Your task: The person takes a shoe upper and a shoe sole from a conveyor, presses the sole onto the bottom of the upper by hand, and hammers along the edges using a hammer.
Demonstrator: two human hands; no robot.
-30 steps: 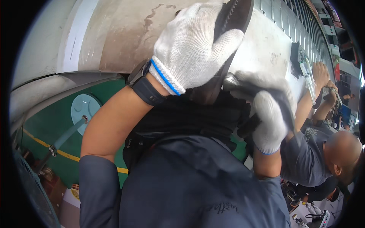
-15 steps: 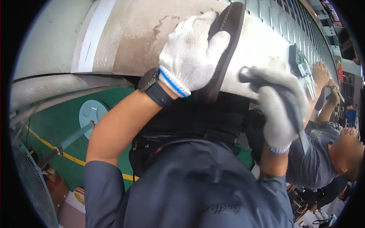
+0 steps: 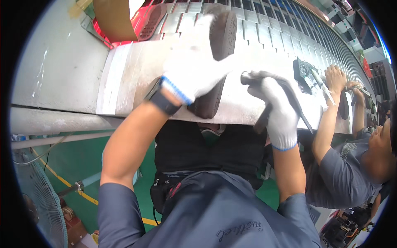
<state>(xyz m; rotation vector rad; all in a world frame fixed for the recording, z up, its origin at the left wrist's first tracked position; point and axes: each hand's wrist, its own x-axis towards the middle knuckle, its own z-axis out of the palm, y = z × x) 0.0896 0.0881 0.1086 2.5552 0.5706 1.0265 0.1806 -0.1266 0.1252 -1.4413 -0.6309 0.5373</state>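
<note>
Both gloved hands, along with the shoe and the tool, sit farther left in the view than half a second ago, and a red tray [image 3: 125, 43] has come into sight at the upper left. Across the side of the dark shoe [image 3: 223, 43], the left hand [image 3: 192, 70] is wrapped in a firm hold, thumb toward the sole; glare and blur hide its exact finger positions. With its sole turned to the right, the shoe is on the table [image 3: 244, 101], its lower end near the front edge. The right hand [image 3: 279, 103] grips a dark tool [image 3: 292, 95] with a round metal end, which points at the shoe but stands just apart from it. One dark arm of the tool runs along each side of the glove. A black wristband [image 3: 164, 102] circles the left wrist. Right of the tool, a black box [image 3: 304, 69] sits beside some thin white tubes [image 3: 316, 84]. Farther right, a co-worker's hand [image 3: 335, 77] reaches over the table. A brown board [image 3: 117, 20] leans over the tray, next to a loose sole [image 3: 152, 22].
</note>
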